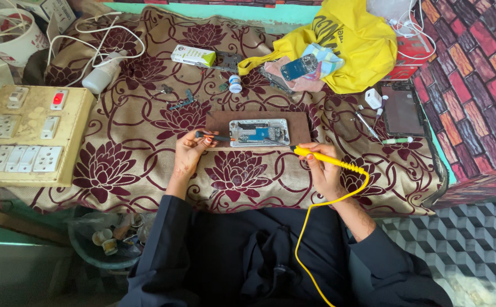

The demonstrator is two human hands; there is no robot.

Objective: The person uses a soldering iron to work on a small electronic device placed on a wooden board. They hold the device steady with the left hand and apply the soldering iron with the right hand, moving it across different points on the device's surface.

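An opened phone with its circuit board showing lies on a brown board in the middle of the flowered cloth. My left hand grips a thin dark tool whose tip reaches the phone's left edge. My right hand holds a yellow soldering iron, its tip pointing at the phone's lower right corner. A yellow cord runs from the iron down over my lap.
A beige switchboard with sockets sits at the left. A yellow bag with phone parts lies at the back right, a dark tablet at the right. A small jar, a white box and cables lie behind.
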